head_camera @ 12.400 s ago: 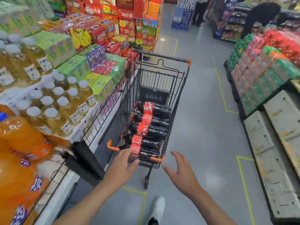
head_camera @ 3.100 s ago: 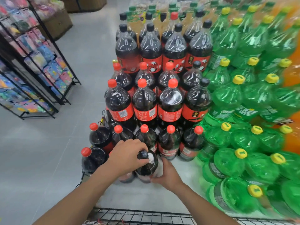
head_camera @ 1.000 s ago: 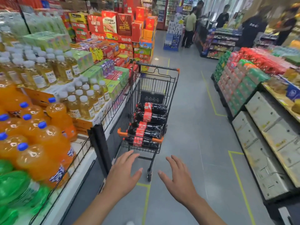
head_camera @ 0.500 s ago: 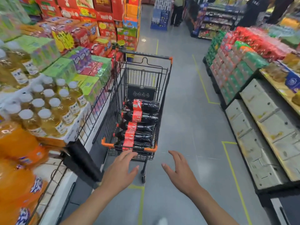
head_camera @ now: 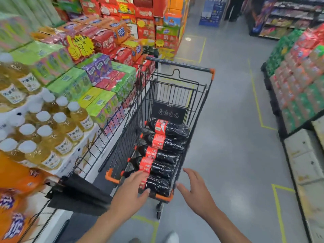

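A black wire shopping cart (head_camera: 201, 109) with orange corner guards stands in the aisle straight ahead. Several dark cola bottles (head_camera: 168, 148) with red labels lie side by side in its basket. My left hand (head_camera: 130, 193) reaches over the cart's near rim with fingers straight, above the nearest bottle. My right hand (head_camera: 196, 192) hovers open just right of the near orange corner, fingers spread, holding nothing.
On the left, a wire-fenced display (head_camera: 91, 148) holds yellow drink bottles (head_camera: 45, 137), orange soda and stacked colourful cartons (head_camera: 98, 81). Shelves of packaged goods (head_camera: 298, 81) and white boxes (head_camera: 305, 163) line the right. Grey floor (head_camera: 231, 137) with yellow lines runs ahead; a person stands far back.
The cart is closer than half a second ago. Both hands have come forward: the left now reaches over the near rim, the right is beside the corner.
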Action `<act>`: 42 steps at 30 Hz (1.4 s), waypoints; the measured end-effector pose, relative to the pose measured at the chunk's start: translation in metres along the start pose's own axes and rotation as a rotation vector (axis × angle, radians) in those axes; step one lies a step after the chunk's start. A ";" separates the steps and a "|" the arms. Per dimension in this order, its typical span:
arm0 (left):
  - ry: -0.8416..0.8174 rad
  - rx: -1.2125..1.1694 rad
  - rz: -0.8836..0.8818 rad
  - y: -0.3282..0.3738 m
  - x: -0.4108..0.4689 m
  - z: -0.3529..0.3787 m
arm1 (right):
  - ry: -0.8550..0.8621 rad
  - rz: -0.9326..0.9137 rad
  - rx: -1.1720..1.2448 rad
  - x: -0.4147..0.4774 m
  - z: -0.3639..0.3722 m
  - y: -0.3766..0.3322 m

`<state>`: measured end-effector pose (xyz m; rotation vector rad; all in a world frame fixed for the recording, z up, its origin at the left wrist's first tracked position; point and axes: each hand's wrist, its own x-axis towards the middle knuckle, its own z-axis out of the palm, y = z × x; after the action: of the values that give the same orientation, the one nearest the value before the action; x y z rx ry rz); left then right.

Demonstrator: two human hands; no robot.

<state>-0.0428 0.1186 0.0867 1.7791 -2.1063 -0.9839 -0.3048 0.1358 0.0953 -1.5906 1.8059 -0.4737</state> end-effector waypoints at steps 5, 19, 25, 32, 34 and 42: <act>0.013 -0.049 -0.102 -0.010 0.028 -0.008 | -0.066 -0.038 -0.025 0.068 -0.008 -0.003; -0.075 -0.194 -0.240 -0.037 0.180 -0.038 | -0.163 -0.030 -0.134 0.221 -0.027 -0.025; -0.067 -0.270 -0.301 -0.036 0.253 -0.051 | -0.224 -0.034 -0.173 0.287 -0.033 -0.023; -0.077 -0.491 -0.557 -0.042 0.356 -0.043 | -0.363 -0.031 -0.228 0.377 -0.027 0.000; -0.063 -0.566 -0.637 -0.044 0.390 -0.037 | -0.391 -0.018 -0.242 0.401 -0.024 0.009; 0.009 -1.011 -0.999 -0.085 0.509 0.028 | -0.444 -0.006 -0.322 0.468 -0.012 0.045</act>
<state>-0.1170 -0.3517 -0.1135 2.0506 -0.3048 -1.7553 -0.3577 -0.3116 -0.0412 -1.7452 1.5845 0.1740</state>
